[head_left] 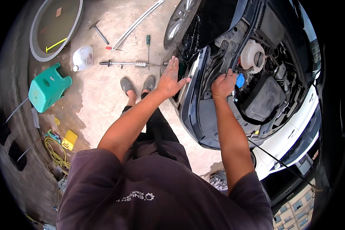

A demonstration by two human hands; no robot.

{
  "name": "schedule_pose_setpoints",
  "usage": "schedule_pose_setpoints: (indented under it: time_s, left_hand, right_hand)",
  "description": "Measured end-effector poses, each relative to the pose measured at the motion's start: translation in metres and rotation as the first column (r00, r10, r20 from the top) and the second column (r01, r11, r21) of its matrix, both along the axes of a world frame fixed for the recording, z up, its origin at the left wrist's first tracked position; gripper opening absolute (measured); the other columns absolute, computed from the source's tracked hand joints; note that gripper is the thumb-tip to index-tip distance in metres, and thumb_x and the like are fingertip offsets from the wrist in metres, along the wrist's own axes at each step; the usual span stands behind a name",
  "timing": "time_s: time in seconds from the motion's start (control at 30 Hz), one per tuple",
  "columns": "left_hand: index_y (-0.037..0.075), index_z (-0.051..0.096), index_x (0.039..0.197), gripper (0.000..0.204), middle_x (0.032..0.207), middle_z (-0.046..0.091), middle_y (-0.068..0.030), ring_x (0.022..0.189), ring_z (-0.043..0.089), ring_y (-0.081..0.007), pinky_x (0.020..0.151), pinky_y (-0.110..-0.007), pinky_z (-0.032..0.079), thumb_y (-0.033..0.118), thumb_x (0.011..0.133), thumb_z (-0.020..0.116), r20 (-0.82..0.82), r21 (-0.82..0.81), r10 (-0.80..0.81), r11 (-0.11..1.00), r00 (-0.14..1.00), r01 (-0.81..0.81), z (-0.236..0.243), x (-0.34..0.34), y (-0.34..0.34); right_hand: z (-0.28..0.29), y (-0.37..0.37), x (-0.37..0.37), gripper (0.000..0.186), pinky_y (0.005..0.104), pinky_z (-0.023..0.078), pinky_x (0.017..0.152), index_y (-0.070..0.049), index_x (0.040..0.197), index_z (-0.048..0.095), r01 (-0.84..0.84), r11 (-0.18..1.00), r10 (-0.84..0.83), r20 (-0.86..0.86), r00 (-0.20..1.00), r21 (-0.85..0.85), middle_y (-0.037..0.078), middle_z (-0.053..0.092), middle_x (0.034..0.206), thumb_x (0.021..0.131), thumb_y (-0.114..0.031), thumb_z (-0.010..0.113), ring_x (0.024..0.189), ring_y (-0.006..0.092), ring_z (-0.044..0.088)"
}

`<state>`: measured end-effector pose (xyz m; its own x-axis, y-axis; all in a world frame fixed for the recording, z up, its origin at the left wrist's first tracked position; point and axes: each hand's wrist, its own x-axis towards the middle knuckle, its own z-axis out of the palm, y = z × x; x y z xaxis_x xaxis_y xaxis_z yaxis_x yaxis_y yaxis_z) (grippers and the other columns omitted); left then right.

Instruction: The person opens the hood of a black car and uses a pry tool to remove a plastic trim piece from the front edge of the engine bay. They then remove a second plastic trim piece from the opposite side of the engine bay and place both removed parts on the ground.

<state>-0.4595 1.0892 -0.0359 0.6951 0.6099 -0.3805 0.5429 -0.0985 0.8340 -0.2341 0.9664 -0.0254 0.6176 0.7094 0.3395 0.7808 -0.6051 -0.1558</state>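
My left hand (169, 81) is held flat at the car's front corner, fingers stretched and thumb apart. It lies beside the headlight (194, 74) and holds nothing; whether the palm touches the bodywork I cannot tell. Over the edge of the open engine bay, my right hand (224, 83) has its fingers curled down by the dark front panel (209, 111). Whatever is under those fingers is hidden. Close to it are a blue cap (240, 80) and a whitish fluid tank (252, 57). A black engine cover (265, 97) sits farther right.
On the floor lie a slide hammer (122, 64), a screwdriver (148, 41), a hammer (99, 33) and a long metal bar (136, 25). At left stand a white jug (83, 59), green stool (50, 88), round basin (32, 38) and yellow box (69, 140). A white car (270, 155) is beyond.
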Motion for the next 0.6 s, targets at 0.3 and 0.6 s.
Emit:
schedule_pose_setpoints:
  time_s: [0.3, 0.6]
  left_hand:
    - [-0.019, 0.008, 0.152, 0.111, 0.16, 0.007, -0.04, 0.152, 0.008, -0.0481, 0.124, -0.047, 0.009, 0.065, 0.095, 0.054, 0.147, 0.055, 0.3, 0.949, 0.943, -0.311, -0.029, 0.115, -0.005]
    - [-0.005, 0.042, 0.148, 0.087, 0.146, 0.051, -0.0107, 0.131, 0.048, -0.0193, 0.114, -0.027, 0.03, 0.068, 0.102, 0.032, 0.138, -0.477, 0.59, 0.743, 0.795, -0.469, -0.091, 0.166, 0.109]
  right_hand:
    - [0.01, 0.002, 0.009, 0.022, 0.0506, 0.041, 0.068, -0.004, 0.094, 0.064, -0.014, 1.0, 0.012, -0.126, 0.992, -0.02, 0.017, 0.049, 0.083, 0.075, -0.013, 0.057, 0.079, 0.0392, 0.05]
    - [0.013, -0.005, 0.02, 0.027, 0.0462, 0.045, 0.077, -0.008, 0.094, 0.066, 0.053, 0.996, -0.034, -0.255, 0.966, 0.066, 0.012, 0.049, 0.087, 0.068, -0.016, 0.062, 0.091, 0.0356, 0.054]
